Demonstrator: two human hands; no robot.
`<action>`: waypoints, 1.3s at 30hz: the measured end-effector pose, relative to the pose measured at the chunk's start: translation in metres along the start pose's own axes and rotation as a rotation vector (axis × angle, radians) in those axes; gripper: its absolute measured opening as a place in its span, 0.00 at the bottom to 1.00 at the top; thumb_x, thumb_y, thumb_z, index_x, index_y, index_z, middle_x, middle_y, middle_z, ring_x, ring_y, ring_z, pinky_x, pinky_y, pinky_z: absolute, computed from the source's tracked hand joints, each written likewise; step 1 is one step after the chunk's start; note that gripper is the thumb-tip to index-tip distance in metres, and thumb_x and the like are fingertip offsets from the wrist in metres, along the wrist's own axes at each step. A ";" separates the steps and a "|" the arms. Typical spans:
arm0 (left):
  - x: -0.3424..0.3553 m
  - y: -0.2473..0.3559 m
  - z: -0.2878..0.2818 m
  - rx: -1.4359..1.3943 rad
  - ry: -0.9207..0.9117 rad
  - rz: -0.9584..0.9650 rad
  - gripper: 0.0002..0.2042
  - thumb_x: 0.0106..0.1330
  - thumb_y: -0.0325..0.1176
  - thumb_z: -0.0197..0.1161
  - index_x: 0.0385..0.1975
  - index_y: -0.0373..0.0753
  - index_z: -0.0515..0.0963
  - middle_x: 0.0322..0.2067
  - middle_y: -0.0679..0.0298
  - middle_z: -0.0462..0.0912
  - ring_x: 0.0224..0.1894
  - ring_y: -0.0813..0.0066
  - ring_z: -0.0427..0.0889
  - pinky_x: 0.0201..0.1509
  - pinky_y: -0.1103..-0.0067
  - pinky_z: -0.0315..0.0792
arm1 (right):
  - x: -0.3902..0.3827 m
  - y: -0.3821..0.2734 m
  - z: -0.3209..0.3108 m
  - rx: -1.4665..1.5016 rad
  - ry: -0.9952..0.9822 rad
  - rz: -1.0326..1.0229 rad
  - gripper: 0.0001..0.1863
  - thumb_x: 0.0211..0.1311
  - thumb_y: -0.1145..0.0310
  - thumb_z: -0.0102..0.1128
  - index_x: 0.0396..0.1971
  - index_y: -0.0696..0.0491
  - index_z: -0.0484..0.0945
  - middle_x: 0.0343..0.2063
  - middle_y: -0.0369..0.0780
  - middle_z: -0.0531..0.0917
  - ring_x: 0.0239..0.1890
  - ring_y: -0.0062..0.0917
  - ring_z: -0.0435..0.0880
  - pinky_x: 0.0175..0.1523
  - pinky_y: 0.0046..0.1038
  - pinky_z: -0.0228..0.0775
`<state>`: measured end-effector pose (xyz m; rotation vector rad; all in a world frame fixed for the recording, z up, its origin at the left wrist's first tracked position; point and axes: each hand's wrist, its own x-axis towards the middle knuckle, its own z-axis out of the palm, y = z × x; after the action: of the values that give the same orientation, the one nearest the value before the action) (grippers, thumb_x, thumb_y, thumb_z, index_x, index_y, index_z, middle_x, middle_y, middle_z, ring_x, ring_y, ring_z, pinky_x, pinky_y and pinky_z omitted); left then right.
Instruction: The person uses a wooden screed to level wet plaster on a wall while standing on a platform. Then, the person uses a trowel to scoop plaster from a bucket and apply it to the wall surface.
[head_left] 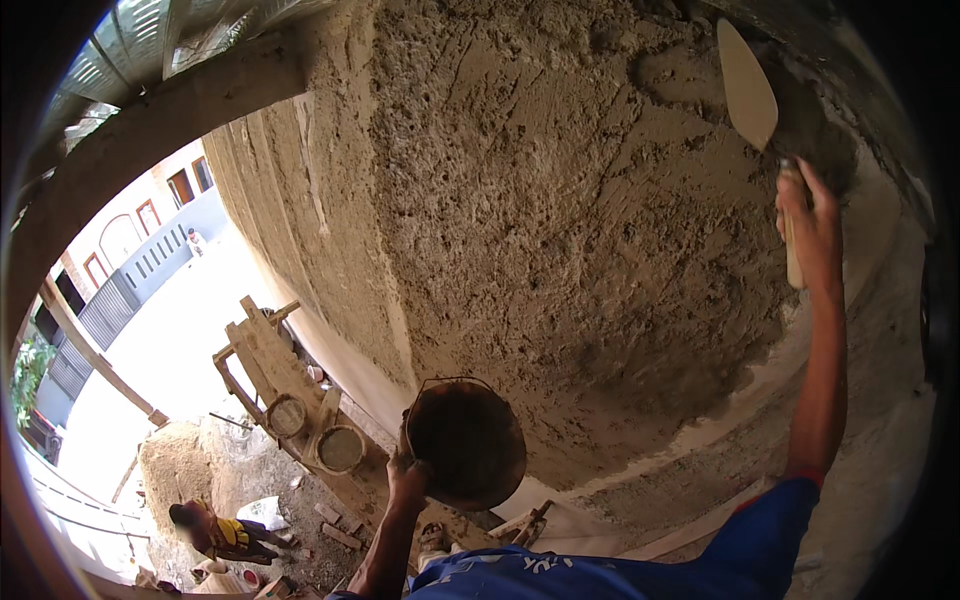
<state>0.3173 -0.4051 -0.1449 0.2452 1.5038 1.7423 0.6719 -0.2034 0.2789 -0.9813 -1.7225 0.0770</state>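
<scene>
My right hand (812, 215) is raised at the upper right, closed round the pale handle of a trowel (748, 88). The leaf-shaped blade points up and lies against or close to the wall; I cannot tell which. Wet, rough mortar (560, 220) covers the wall in front of me, with smoother patches near the blade. Low in the middle, my left hand (408, 478) grips the rim of a dark bucket (466, 440) with a thin wire handle. The bucket is tilted and its inside is in deep shadow, so its contents are hidden.
Below to the left runs a wooden plank scaffold (262, 350) carrying two buckets of grey mix (341, 450). A person in a yellow and dark top (225, 532) stands beside a sand heap (175, 465). A beam (170, 115) curves across the upper left.
</scene>
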 end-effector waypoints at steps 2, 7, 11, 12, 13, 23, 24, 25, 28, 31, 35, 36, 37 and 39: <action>0.005 0.000 0.006 0.024 -0.139 0.018 0.14 0.49 0.24 0.56 0.38 0.37 0.73 0.19 0.69 0.72 0.18 0.82 0.71 0.18 0.82 0.64 | -0.029 -0.005 -0.006 -0.094 -0.026 0.029 0.25 0.59 0.57 0.56 0.53 0.56 0.70 0.24 0.32 0.72 0.21 0.13 0.69 0.25 0.17 0.64; 0.011 -0.007 -0.004 0.151 -0.238 0.045 0.23 0.49 0.21 0.51 0.50 0.35 0.70 0.30 0.69 0.76 0.23 0.85 0.68 0.22 0.87 0.63 | -0.117 0.007 0.043 0.160 -0.752 0.406 0.21 0.57 0.62 0.57 0.50 0.53 0.72 0.28 0.34 0.73 0.23 0.13 0.71 0.28 0.18 0.67; 0.014 0.000 0.046 0.191 -0.457 0.047 0.24 0.46 0.21 0.50 0.49 0.31 0.69 0.32 0.67 0.77 0.25 0.81 0.71 0.25 0.82 0.66 | -0.213 0.050 0.081 0.002 -1.156 0.132 0.20 0.56 0.66 0.57 0.50 0.52 0.72 0.32 0.43 0.77 0.28 0.20 0.78 0.32 0.25 0.72; 0.021 -0.005 0.037 0.289 -0.451 0.022 0.24 0.46 0.22 0.50 0.49 0.30 0.69 0.32 0.65 0.77 0.27 0.78 0.73 0.28 0.80 0.69 | -0.230 0.047 0.102 -0.329 -1.228 -0.083 0.20 0.56 0.69 0.55 0.50 0.54 0.72 0.34 0.46 0.78 0.30 0.24 0.80 0.33 0.27 0.73; 0.024 -0.004 0.032 0.419 -0.412 0.048 0.22 0.47 0.22 0.51 0.47 0.30 0.70 0.31 0.66 0.77 0.27 0.81 0.73 0.28 0.82 0.69 | -0.244 0.044 0.122 -0.659 -1.254 -0.326 0.20 0.55 0.71 0.54 0.50 0.55 0.72 0.36 0.48 0.79 0.32 0.28 0.82 0.34 0.30 0.74; 0.013 0.025 0.069 0.498 -0.470 0.177 0.26 0.48 0.20 0.49 0.53 0.25 0.65 0.34 0.64 0.76 0.32 0.83 0.71 0.32 0.85 0.68 | -0.323 0.089 0.195 -0.459 -1.485 -0.084 0.12 0.48 0.73 0.54 0.35 0.59 0.76 0.27 0.50 0.80 0.36 0.43 0.81 0.39 0.40 0.75; 0.014 0.023 0.070 0.499 -0.473 0.173 0.26 0.48 0.20 0.49 0.53 0.25 0.65 0.34 0.64 0.76 0.32 0.83 0.71 0.32 0.85 0.68 | -0.336 0.091 0.201 -0.314 -1.414 -0.042 0.13 0.48 0.73 0.54 0.37 0.58 0.76 0.28 0.50 0.80 0.36 0.44 0.81 0.40 0.40 0.74; 0.017 0.020 0.071 0.504 -0.511 0.154 0.26 0.48 0.20 0.50 0.52 0.25 0.65 0.34 0.65 0.76 0.32 0.83 0.71 0.33 0.85 0.68 | -0.348 0.092 0.206 -0.170 -1.339 -0.004 0.14 0.49 0.72 0.54 0.39 0.57 0.76 0.30 0.50 0.80 0.36 0.44 0.81 0.41 0.40 0.74; 0.025 0.014 0.065 0.586 -0.524 0.154 0.24 0.48 0.19 0.51 0.50 0.26 0.67 0.32 0.65 0.76 0.31 0.83 0.72 0.33 0.85 0.69 | -0.371 0.087 0.211 -0.009 -1.195 0.206 0.16 0.50 0.70 0.55 0.41 0.54 0.75 0.32 0.50 0.80 0.37 0.44 0.80 0.42 0.40 0.74; 0.028 0.013 0.053 0.483 -0.494 0.162 0.22 0.49 0.19 0.52 0.49 0.28 0.69 0.30 0.66 0.76 0.30 0.82 0.73 0.31 0.85 0.70 | -0.371 0.079 0.193 0.063 -1.167 0.324 0.17 0.51 0.68 0.56 0.43 0.54 0.74 0.34 0.49 0.80 0.38 0.43 0.80 0.43 0.39 0.73; 0.022 0.025 0.043 0.332 -0.463 0.000 0.18 0.48 0.27 0.55 0.42 0.31 0.73 0.25 0.51 0.78 0.32 0.61 0.78 0.38 0.71 0.71 | -0.357 0.081 0.186 -0.073 -1.265 0.316 0.19 0.50 0.66 0.58 0.44 0.53 0.74 0.35 0.48 0.80 0.38 0.41 0.81 0.43 0.38 0.73; 0.037 -0.002 0.021 0.400 -0.499 0.121 0.17 0.48 0.25 0.54 0.41 0.31 0.73 0.24 0.55 0.77 0.30 0.68 0.76 0.36 0.74 0.71 | -0.354 0.081 0.185 -0.110 -1.303 0.237 0.20 0.50 0.66 0.59 0.45 0.52 0.74 0.35 0.47 0.81 0.38 0.40 0.81 0.43 0.38 0.73; 0.032 0.005 0.027 0.311 -0.468 0.049 0.17 0.48 0.23 0.54 0.41 0.31 0.73 0.23 0.60 0.75 0.28 0.73 0.74 0.32 0.78 0.69 | -0.345 0.088 0.185 -0.164 -1.314 0.154 0.21 0.49 0.65 0.60 0.46 0.52 0.74 0.34 0.46 0.81 0.38 0.40 0.81 0.43 0.38 0.73; 0.020 0.023 0.036 0.119 -0.387 -0.080 0.17 0.47 0.19 0.53 0.41 0.31 0.72 0.22 0.69 0.72 0.25 0.84 0.69 0.24 0.86 0.65 | -0.336 0.093 0.180 -0.215 -1.237 0.196 0.21 0.50 0.62 0.58 0.46 0.51 0.74 0.34 0.49 0.80 0.39 0.42 0.80 0.45 0.39 0.72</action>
<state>0.3160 -0.3636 -0.1211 0.5435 1.3134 1.4447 0.5958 -0.2837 -0.0978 -1.3905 -2.7641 0.7738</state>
